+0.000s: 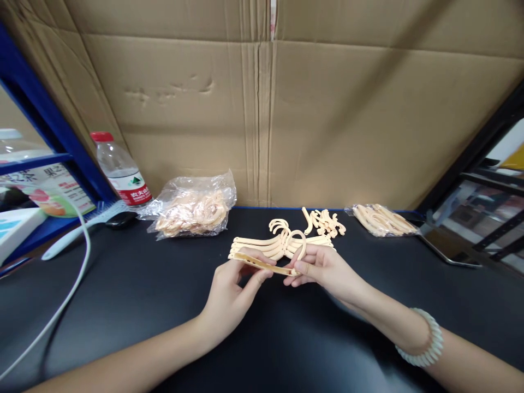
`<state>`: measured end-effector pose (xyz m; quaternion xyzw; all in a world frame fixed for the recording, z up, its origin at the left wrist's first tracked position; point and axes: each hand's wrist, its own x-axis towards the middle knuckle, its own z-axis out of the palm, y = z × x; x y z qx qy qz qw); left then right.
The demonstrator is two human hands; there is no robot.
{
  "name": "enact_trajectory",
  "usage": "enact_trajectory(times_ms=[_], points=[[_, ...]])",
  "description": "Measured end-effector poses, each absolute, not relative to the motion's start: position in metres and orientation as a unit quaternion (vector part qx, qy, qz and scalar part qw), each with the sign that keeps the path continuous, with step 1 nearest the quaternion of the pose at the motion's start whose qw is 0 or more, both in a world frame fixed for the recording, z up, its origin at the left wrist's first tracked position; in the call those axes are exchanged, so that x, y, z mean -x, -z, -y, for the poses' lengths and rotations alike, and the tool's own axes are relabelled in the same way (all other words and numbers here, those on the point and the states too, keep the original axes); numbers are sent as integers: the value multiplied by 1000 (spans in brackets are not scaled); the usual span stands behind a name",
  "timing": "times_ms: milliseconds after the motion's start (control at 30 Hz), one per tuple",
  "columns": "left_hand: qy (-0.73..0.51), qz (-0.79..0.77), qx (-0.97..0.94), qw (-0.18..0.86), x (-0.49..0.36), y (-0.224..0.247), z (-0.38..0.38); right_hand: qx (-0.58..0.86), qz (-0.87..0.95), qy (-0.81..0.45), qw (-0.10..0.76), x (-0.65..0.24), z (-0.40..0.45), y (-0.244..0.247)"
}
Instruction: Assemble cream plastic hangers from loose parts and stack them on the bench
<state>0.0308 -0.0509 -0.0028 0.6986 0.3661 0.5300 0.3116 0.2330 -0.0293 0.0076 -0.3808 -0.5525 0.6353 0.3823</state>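
Observation:
Between my hands is a flat, pale peach plastic arm piece (268, 266), tilted down to the right. My left hand (241, 281) grips its left part between thumb and fingers. At its right end my right hand (313, 266) pinches a curved hook piece (298, 234), whose loop stands up above the fingers. The hook's lower end touches the arm piece; my fingertips partly hide the joint. Just behind my hands lies a stack of peach hangers (262, 246) with several hooks fanned out. Loose hook pieces (325, 222) are piled behind the stack.
A plastic bag of peach parts (194, 210) lies back left, beside a red-capped bottle (123, 172). Another bag (382, 220) and a flat dark device (446, 245) are at the right. A white cable (84, 267) crosses the black table's left side. Cardboard (368, 120) stands behind.

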Motion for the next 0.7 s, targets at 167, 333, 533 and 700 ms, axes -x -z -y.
enact_trajectory(times_ms=[167,333,533,700], points=[[-540,-377,-655,370,-34,1,52,373,570,-595,426,-226,34,-1],[-545,-382,-607,434,-40,0,56,366,584,-565,453,-223,35,5],[-562,-404,-539,480,-40,1,49,368,561,-565,480,-221,35,2],[-556,-434,-502,501,-37,-2,44,371,586,-527,491,-222,36,1]])
